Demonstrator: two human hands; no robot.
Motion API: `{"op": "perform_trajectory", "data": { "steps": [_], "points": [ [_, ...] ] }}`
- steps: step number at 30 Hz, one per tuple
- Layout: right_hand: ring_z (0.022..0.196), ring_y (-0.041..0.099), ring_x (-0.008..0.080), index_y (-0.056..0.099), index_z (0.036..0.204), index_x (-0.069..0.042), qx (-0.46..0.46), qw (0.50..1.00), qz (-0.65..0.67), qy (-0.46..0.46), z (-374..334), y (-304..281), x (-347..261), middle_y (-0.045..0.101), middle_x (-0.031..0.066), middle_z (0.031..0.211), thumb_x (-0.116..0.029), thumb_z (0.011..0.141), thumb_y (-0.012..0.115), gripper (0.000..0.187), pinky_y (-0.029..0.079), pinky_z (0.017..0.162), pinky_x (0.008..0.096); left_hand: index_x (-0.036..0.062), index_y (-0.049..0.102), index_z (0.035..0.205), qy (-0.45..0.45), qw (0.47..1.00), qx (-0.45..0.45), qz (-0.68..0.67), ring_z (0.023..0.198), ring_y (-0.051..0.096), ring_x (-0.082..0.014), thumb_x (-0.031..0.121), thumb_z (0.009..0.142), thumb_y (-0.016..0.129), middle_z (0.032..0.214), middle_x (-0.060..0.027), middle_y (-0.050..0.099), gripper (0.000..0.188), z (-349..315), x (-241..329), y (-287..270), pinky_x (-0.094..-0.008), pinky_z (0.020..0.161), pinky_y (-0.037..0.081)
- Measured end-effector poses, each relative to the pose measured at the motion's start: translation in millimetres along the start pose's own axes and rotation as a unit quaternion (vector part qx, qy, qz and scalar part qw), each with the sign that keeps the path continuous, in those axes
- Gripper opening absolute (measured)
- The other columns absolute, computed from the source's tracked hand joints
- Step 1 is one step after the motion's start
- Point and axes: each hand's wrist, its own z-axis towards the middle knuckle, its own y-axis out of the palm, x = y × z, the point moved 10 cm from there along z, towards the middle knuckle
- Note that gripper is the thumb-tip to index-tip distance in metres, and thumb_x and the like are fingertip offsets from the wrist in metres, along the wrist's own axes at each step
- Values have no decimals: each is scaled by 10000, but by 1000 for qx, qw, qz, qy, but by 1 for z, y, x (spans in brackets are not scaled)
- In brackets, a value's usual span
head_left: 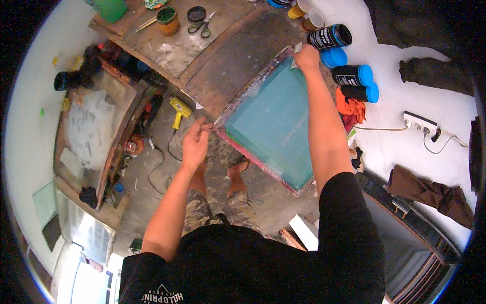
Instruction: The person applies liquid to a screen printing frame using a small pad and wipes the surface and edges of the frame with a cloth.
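A screen-printing frame (251, 161) with teal mesh stands at a slant in front of me. Its border is stained pink and grey, and faint lettering shows on the mesh. At its far top corner, my right hand (307, 58) is closed around a small pale scrap (294, 64), perhaps paper or cloth, against the border. My left hand (196, 141) is beside the frame's left corner, its fingers partly bent and apart. Nothing shows in it, and whether its fingertips touch the corner I cannot tell. My right forearm covers part of the frame's right side.
A brown worktable (223, 66) ahead bears scissors (203, 28) and an open jar (167, 21). Black tubs with blue lids (353, 75) line the right side near a power strip (420, 123). On the left, a yellow heat gun (179, 111) trails its cord near a glass-topped stand (93, 126).
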Motion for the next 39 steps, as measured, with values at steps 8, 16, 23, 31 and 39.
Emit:
{"op": "perform_trajectory", "data": {
  "steps": [8,16,23,31,39],
  "points": [
    [896,649,423,642,1057,-29,-16,985,31,-168,-6,-7,-24,681,229,928,-147,840,644,246,516,803,509,-10,522,1327,14,999,-4,34,1036,650,-183,136,967,524,1110,-140,698,389,0,9,-2,-308,917,494],
    [855,643,443,641,1044,-56,-25,983,34,-178,-22,-5,-33,673,236,907,-116,851,624,203,513,769,530,-3,529,1323,13,994,13,109,1008,662,-207,185,957,527,1093,-133,703,412,-4,24,-6,-322,895,495],
    [860,638,445,629,1006,-41,-34,983,45,-177,-43,-4,-51,664,249,880,-119,846,633,178,503,761,532,4,539,1316,41,991,39,122,981,670,-225,163,949,511,1082,-133,703,400,-12,43,-9,-319,885,497],
    [859,652,438,622,1076,-77,-71,977,33,-198,-75,7,-74,675,243,894,-155,856,603,234,518,762,545,13,518,1335,72,994,30,74,990,664,-220,123,948,481,1097,-139,699,404,-13,31,-10,-318,878,498],
    [745,630,462,599,975,-60,-59,975,65,-203,-132,0,-119,649,248,777,-131,870,602,127,504,653,552,15,472,1388,43,999,6,6,1166,595,-259,136,949,501,1247,-158,640,456,-14,6,-2,-355,1016,436]
  ]
}}
